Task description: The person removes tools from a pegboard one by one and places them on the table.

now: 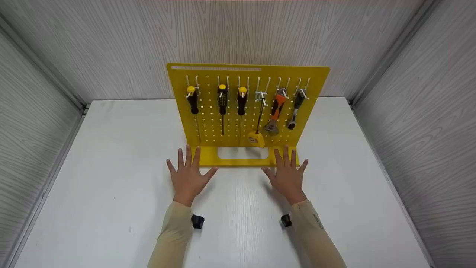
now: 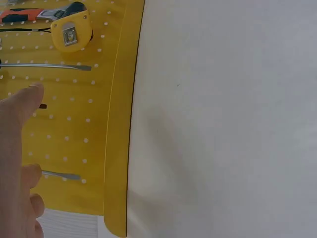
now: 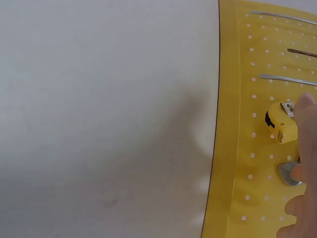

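Note:
Both hands are spread with straight fingers and hold nothing. My left hand (image 1: 188, 181) is by the front left corner of a yellow pegboard stand (image 1: 208, 159); my right hand (image 1: 288, 180) is by its front right corner. Whether they touch the stand or table cannot be told. From hooks on the board hang three black-and-yellow screwdrivers (image 1: 222, 99), a yellow tape measure (image 1: 256, 139) on a cord, an orange-handled adjustable wrench (image 1: 276, 111) and a dark-handled wrench (image 1: 296, 109). In the left wrist view, the thumb (image 2: 30, 99) appears in front of the board.
The stand rests on a white table (image 1: 122, 156). Pale wood-grain panels rise behind it (image 1: 238, 33) and at both sides. A white strip (image 1: 215, 68) runs along the board's top edge. Small dark devices (image 1: 198, 221) sit at both wrists.

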The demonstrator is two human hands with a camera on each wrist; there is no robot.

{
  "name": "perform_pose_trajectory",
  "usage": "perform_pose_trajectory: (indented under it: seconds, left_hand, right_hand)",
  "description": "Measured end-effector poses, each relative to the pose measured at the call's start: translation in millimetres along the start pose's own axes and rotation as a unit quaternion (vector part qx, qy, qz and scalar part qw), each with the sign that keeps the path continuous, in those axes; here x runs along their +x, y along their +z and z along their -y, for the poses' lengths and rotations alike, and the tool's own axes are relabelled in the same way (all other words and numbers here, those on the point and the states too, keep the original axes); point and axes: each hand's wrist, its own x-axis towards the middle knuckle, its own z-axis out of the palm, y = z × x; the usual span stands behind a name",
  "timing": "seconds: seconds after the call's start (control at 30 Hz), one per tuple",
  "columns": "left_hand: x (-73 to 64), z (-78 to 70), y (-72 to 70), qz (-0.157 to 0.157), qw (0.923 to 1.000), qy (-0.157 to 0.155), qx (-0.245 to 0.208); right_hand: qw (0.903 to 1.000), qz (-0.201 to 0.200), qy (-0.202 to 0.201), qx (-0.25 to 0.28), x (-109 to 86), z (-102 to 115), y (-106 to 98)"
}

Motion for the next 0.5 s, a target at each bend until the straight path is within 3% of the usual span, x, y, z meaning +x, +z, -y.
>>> perform_pose_trajectory:
  seconds: [0.5]
  left_hand:
    - [5.2,17.3,-49.2,-0.01,0.9998,-0.014,0.001]
  right_hand:
    - [0.9984,-0.031,-0.047,-0.001,1.0,41.2,-13.5]
